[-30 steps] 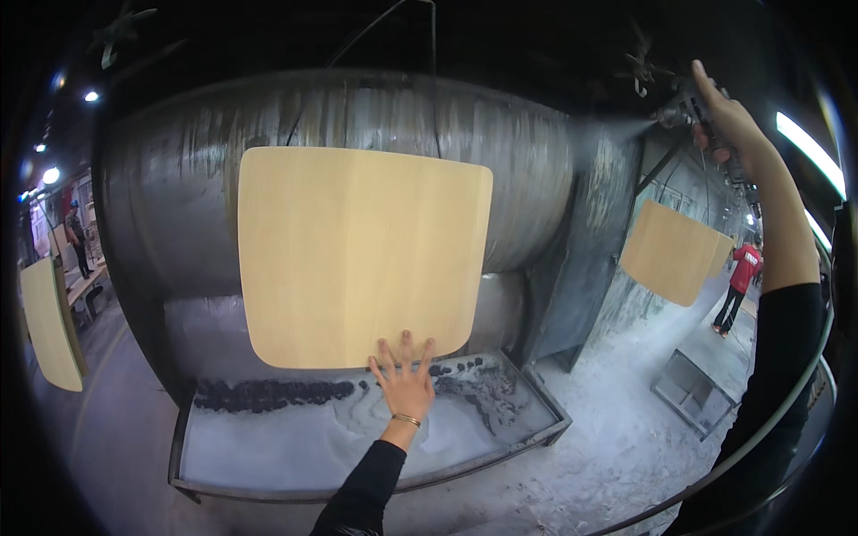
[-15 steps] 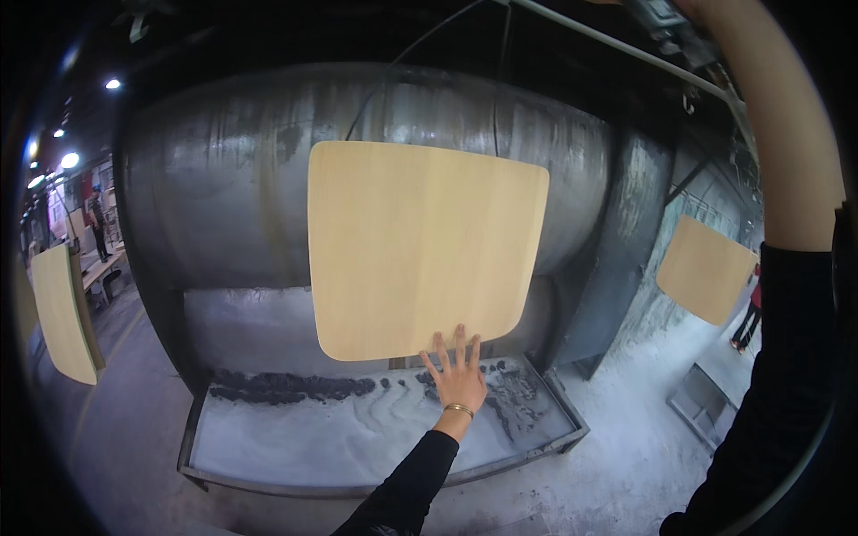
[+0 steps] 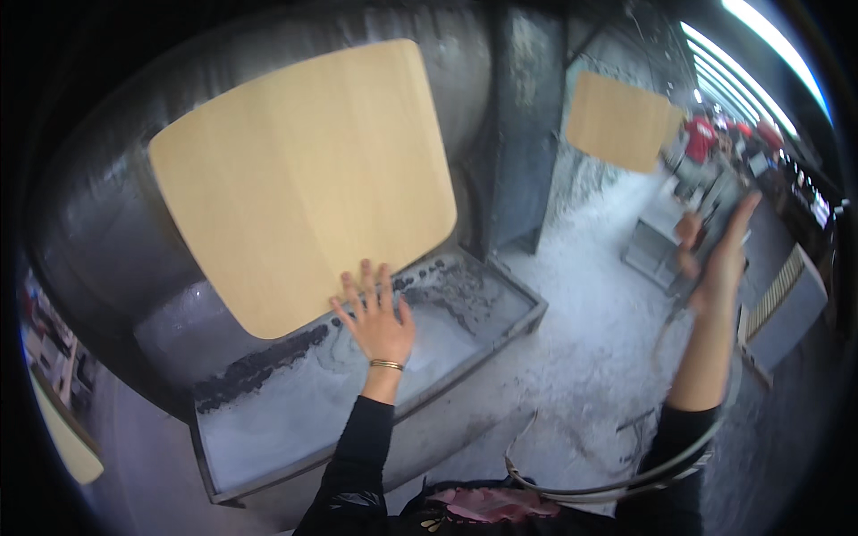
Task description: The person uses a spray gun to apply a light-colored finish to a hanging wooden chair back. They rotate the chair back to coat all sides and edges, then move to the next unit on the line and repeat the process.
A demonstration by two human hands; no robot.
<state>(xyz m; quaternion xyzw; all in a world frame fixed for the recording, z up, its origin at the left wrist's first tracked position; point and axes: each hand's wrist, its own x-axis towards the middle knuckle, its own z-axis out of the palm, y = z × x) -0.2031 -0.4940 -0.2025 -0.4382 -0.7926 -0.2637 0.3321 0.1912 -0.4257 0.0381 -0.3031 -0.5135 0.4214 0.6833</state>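
Note:
A large pale wooden panel [image 3: 308,188] with rounded corners hangs tilted in front of me. My left hand [image 3: 380,322] is at its lower edge, fingers spread and fingertips against the face. Out to the right, my right hand [image 3: 724,263] is raised and closed around a spray gun [image 3: 712,214], smeared by motion and partly hidden by the fingers. A pale hose [image 3: 617,489] loops across the bottom of the view and along my right forearm.
Beneath the panel lies a metal trough [image 3: 375,429] with whitish liquid and dark residue. A dark metal booth wall [image 3: 98,214] stands behind. Another wooden panel [image 3: 617,121] hangs farther right. A grey box [image 3: 657,237] sits on the floor; a person in red [image 3: 700,138] is in the distance.
My view has swung right. My right hand has come down from overhead to the right side with the spray gun. My left hand stays at the panel's lower edge; the panel appears more tilted.

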